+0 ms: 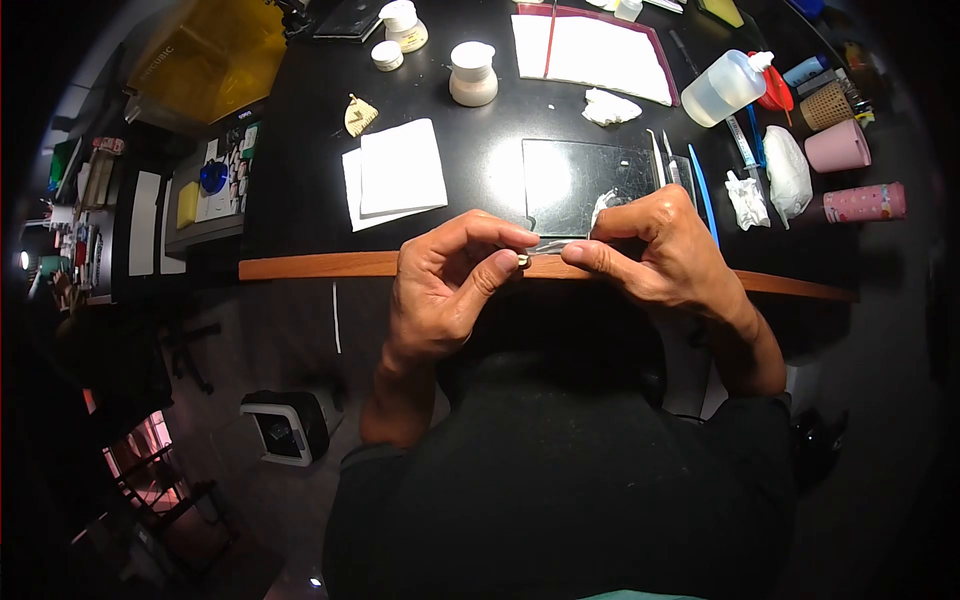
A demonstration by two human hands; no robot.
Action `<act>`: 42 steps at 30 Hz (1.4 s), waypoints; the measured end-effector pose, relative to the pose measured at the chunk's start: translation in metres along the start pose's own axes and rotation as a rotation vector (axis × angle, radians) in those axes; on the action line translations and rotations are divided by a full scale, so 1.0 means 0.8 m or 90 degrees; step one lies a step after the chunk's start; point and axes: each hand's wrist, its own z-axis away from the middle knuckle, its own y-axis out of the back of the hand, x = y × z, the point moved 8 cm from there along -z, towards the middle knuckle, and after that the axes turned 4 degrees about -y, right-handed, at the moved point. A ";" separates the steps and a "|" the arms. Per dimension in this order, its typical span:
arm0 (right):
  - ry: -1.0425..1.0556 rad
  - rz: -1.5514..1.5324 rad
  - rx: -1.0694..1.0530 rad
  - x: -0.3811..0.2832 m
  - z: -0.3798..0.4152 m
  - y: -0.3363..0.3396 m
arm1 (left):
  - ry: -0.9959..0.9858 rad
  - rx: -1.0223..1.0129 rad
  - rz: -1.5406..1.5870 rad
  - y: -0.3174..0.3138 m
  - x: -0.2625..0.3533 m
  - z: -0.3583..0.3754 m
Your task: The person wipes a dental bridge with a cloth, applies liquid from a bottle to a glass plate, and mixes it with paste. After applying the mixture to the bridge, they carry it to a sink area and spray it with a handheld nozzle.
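A small pale piece sits at the tips of the left hand, pinched between thumb and forefinger just above the wooden table edge. A thin clear strip reaches from there to the right hand, whose thumb and bent forefinger appear closed on its far end. For good control, a light, steady left pinch with only slight tension on the strip should serve best, since a hard pull could flick so small a piece loose. Resting both wrists would likely help, as the hands look unsupported at the edge. A slip there could drop the piece toward the lap, so working slightly farther over the tabletop seems safer. Just beyond lies the glass slab, with tweezers and a blue stick crowding the right hand; bare black tabletop between the slab and the folded white paper gives the left hand more room.
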 end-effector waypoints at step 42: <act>0.010 -0.127 -0.014 -0.003 0.015 -0.006 | 0.005 -0.037 0.066 -0.010 -0.006 0.003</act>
